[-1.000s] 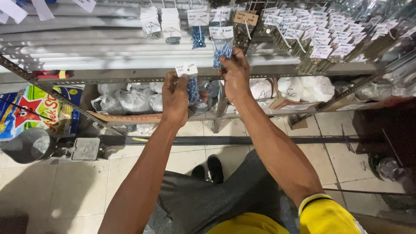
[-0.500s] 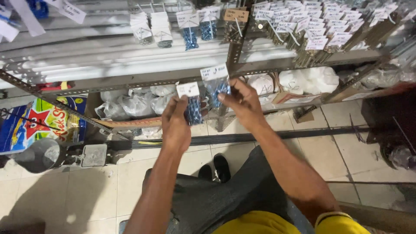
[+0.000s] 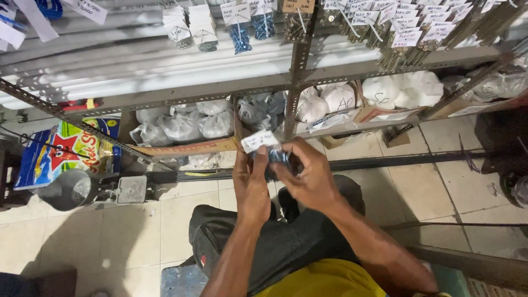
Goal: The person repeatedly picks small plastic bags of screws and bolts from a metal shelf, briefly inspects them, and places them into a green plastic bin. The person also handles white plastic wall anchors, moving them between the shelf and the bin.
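The person is holding a small clear packet of blue screws between both hands, in front of the lower body and above the dark trousers. The left hand is gripping the packet from its left side, thumb and fingers closed around the plastic just below the white paper tag that is sticking up from the packet's top. The right hand is wrapping over the packet from the right, fingers curled tight across its front, so most of the bag is hidden and only a patch of blue is showing between the two hands. Both grips are closed on the same packet, and the hands are touching each other around it.

Just beyond the grip, the metal shelf frame is standing upright, with bulging white plastic bags lying on the low shelf behind and to the left of the hands. More tagged packets of blue screws are hanging well above the grip, beside rows of other small tagged bags further right. To the left of the hands, well apart, a grey metal funnel-shaped piece is sitting on the tiled floor near a colourful printed sack. A long dark rail is running along the floor to the right of the grip
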